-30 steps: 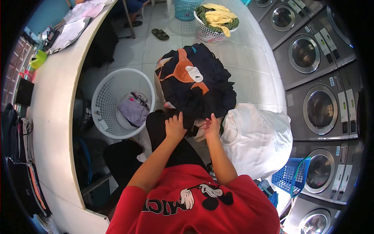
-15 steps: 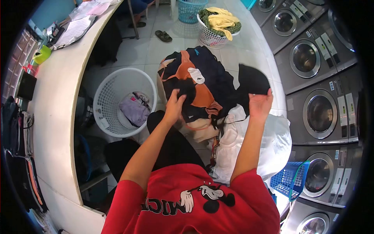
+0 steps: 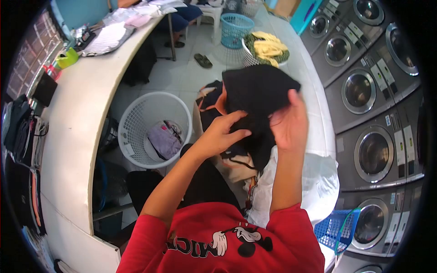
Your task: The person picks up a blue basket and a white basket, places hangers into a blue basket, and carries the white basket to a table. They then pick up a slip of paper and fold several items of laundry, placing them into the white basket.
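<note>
Both of your hands are raised in front of you in the head view, gripping one black garment (image 3: 257, 91) that hangs between them above the pile of clothes (image 3: 214, 102). Your right hand (image 3: 287, 123) is closed on the garment's right edge, thumb up against the cloth. Your left hand (image 3: 221, 134) pinches its lower left part, fingers (image 3: 239, 117) curled into the fabric. Below the garment lies a white bag (image 3: 314, 182), just beside your right forearm. To your left stands a white laundry basket (image 3: 136, 118) on the floor with a lilac item (image 3: 165, 141) inside, next to the curved worktop (image 3: 77, 118). Washing machines (image 3: 368, 159) line the right side. Farther off, another white basket holds yellow and green laundry (image 3: 268, 45), near a teal basket (image 3: 236, 28).
</note>
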